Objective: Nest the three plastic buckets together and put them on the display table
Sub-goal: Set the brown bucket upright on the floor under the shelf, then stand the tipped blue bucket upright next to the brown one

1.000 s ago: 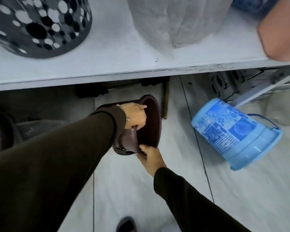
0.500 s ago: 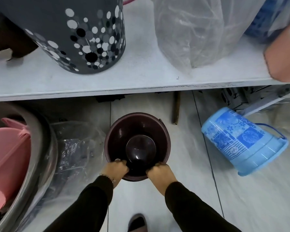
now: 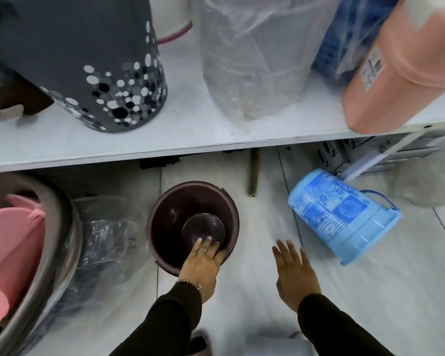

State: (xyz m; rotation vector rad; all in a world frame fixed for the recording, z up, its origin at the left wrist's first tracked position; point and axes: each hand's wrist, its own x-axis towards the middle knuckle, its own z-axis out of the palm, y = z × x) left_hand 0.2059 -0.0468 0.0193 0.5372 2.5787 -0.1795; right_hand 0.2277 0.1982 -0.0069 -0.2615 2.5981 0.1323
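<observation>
Pale floor tiles (image 3: 242, 291) are carrying an upright maroon bucket (image 3: 165, 217); left hand (image 3: 199, 268) is resting spread on its rim, right hand (image 3: 294, 274) hovering spread beside a toppled blue bucket (image 3: 342, 217).

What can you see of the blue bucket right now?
The blue bucket looks like glossy light-blue plastic with a darker blue floral and patchwork print on its side. It lies tipped on the floor, base toward the shelf, rim toward the lower right, its thin handle sticking out. No hand touches it; the right hand hovers open nearby.
</observation>
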